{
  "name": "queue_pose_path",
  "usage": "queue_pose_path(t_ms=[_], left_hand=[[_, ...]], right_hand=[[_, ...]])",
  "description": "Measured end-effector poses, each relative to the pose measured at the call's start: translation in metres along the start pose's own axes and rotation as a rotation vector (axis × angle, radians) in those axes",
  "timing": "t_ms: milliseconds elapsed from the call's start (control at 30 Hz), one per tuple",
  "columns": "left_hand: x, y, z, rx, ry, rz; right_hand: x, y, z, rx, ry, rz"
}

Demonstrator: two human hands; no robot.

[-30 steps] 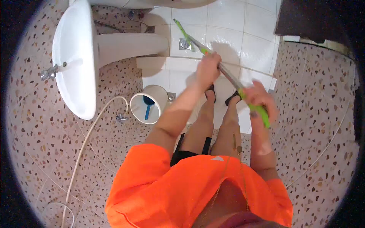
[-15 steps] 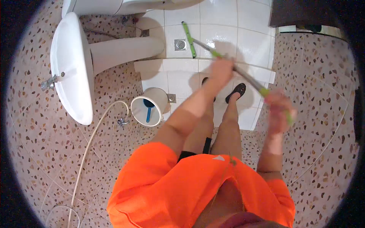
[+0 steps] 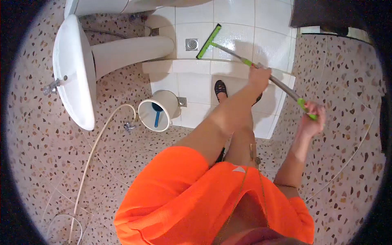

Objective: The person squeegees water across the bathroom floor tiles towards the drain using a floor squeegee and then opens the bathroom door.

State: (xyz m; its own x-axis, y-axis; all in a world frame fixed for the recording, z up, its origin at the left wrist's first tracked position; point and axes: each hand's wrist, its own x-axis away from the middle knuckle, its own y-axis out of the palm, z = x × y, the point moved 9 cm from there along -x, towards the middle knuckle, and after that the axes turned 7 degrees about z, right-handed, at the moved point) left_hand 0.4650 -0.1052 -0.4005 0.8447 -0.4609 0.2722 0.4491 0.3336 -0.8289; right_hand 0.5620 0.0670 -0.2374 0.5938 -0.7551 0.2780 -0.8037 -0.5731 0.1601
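Note:
A floor squeegee (image 3: pixel 209 41) with a green head, dark blade edge and grey pole slants across the tiles. Its head lies on the white floor beside the square drain grate (image 3: pixel 192 44). My left hand (image 3: pixel 260 77) is wrapped round the middle of the pole, just behind a green collar. At the pole's upper end, my right hand (image 3: pixel 314 118) closes round the green handle. My shoes (image 3: pixel 220 89) stand on the lower tiled step, the right one mostly hidden behind my left hand and forearm.
On the left is a white washbasin (image 3: pixel 75 73) on a pedestal (image 3: pixel 132 51). A white bucket (image 3: pixel 166 107) holds a blue dipper (image 3: pixel 157 118). A pale hose (image 3: pixel 87 167) runs from a wall tap (image 3: pixel 129 126). A raised tiled ledge (image 3: pixel 192 66) crosses the floor ahead.
The squeegee head has swung round, its far end moving right and its near end left. Both hands have shifted right with the pole, still gripping it.

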Motion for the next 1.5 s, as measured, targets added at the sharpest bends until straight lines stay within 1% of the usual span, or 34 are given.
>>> queue_pose_path(t_ms=[33, 67, 133, 200, 233, 300, 367, 433, 500, 567, 600, 667, 700, 767, 833, 867, 933, 967, 1000, 1033, 1067, 1100, 1133, 1167, 1200, 1233, 1267, 1300, 1333, 1400, 1433, 1467, 1500], left_hand=[[0.006, -0.006, -0.012, -0.022, 0.005, 0.011], [0.011, -0.012, -0.023, -0.029, 0.007, 0.01], [0.02, -0.017, -0.048, -0.093, -0.076, -0.078], [0.024, -0.022, -0.062, -0.107, -0.059, -0.07], [0.025, -0.024, -0.066, -0.114, -0.04, -0.06], [0.028, -0.025, -0.078, -0.128, -0.076, -0.09], [0.024, -0.041, -0.081, -0.139, -0.103, -0.113], [0.017, -0.073, -0.082, -0.114, -0.156, -0.066], [0.002, -0.109, -0.084, 0.008, -0.106, 0.219], [-0.007, -0.144, -0.096, 0.027, -0.186, 0.455], [-0.011, -0.145, -0.108, 0.031, -0.188, 0.457], [-0.012, -0.135, -0.136, 0.082, -0.224, 0.434], [-0.006, -0.132, -0.14, 0.08, -0.222, 0.443], [0.025, -0.115, -0.143, 0.038, -0.244, 0.396], [0.066, -0.097, -0.136, 0.048, -0.3, 0.263], [0.087, -0.092, -0.129, 0.072, -0.286, 0.284], [0.111, -0.091, -0.122, 0.095, -0.265, 0.307], [0.117, -0.086, -0.119, 0.101, -0.275, 0.238], [0.118, -0.081, -0.115, 0.11, -0.276, 0.167], [0.113, -0.08, -0.103, 0.119, -0.255, 0.157], [0.103, -0.086, -0.078, 0.149, -0.149, 0.251], [0.094, -0.094, -0.049, 0.186, -0.04, 0.346], [0.081, -0.1, -0.013, 0.305, 0.022, 0.275], [0.069, -0.106, 0.024, 0.422, 0.083, 0.207], [0.059, -0.108, 0.059, 0.391, 0.19, 0.286], [0.047, -0.106, 0.088, 0.357, 0.29, 0.369], [0.03, -0.098, 0.102, 0.367, 0.3, 0.375], [0.01, -0.079, 0.12, 0.449, 0.386, 0.222], [-0.004, -0.063, 0.132, 0.524, 0.469, 0.069], [-0.023, -0.042, 0.115, 0.493, 0.521, 0.058], [-0.029, -0.032, 0.109, 0.465, 0.562, 0.04], [-0.029, -0.03, 0.096, 0.404, 0.559, -0.052], [-0.026, -0.033, 0.079, 0.417, 0.509, -0.06]], right_hand=[[0.01, 0.011, 0.007, -0.001, -0.005, -0.039], [0.022, 0.018, 0.014, -0.012, 0.004, -0.02], [0.039, 0.032, 0.025, -0.031, 0.011, -0.001], [0.052, 0.04, 0.039, -0.14, 0.083, -0.007], [0.056, 0.045, 0.042, -0.143, 0.086, -0.009], [0.065, 0.063, 0.034, -0.095, -0.007, -0.135], [0.068, 0.075, 0.032, -0.13, 0.004, -0.149], [0.067, 0.095, 0.023, -0.155, 0.018, -0.162], [0.064, 0.134, -0.011, -0.081, -0.175, -0.27], [0.069, 0.163, -0.011, -0.122, -0.244, -0.494], [0.065, 0.166, -0.001, -0.118, -0.245, -0.497], [0.094, 0.192, 0.026, 0.1, -0.39, -0.898], [0.101, 0.189, 0.032, 0.097, -0.398, -0.901], [0.125, 0.174, 0.036, 0.174, -0.421, -0.905], [0.151, 0.155, 0.024, 0.183, -0.369, -0.909], [0.165, 0.139, 0.026, 0.115, -0.235, -0.882], [0.178, 0.118, 0.035, 0.046, -0.108, -0.848], [0.183, 0.111, 0.03, 0.097, -0.211, -0.915], [0.181, 0.107, 0.017, 0.113, -0.245, -0.868], [0.178, 0.109, 0.0, 0.13, -0.278, -0.819], [0.164, 0.101, -0.023, 0.106, -0.246, -0.659], [0.151, 0.096, -0.056, 0.236, -0.329, -0.565], [0.137, 0.085, -0.09, 0.37, -0.406, -0.47], [0.13, 0.071, -0.12, 0.387, -0.483, -0.432], [0.127, 0.062, -0.144, 0.401, -0.56, -0.401], [0.125, 0.063, -0.155, 0.415, -0.575, -0.394], [0.124, 0.073, -0.158, 0.444, -0.593, -0.48], [0.122, 0.084, -0.156, 0.471, -0.607, -0.565], [0.115, 0.099, -0.141, 0.572, -0.632, -0.599], [0.104, 0.116, -0.088, 0.621, -0.737, -0.671], [0.108, 0.12, -0.069, 0.565, -0.761, -0.675], [0.11, 0.131, -0.058, 0.506, -0.785, -0.682], [0.117, 0.146, -0.059, 0.445, -0.779, -0.635]])
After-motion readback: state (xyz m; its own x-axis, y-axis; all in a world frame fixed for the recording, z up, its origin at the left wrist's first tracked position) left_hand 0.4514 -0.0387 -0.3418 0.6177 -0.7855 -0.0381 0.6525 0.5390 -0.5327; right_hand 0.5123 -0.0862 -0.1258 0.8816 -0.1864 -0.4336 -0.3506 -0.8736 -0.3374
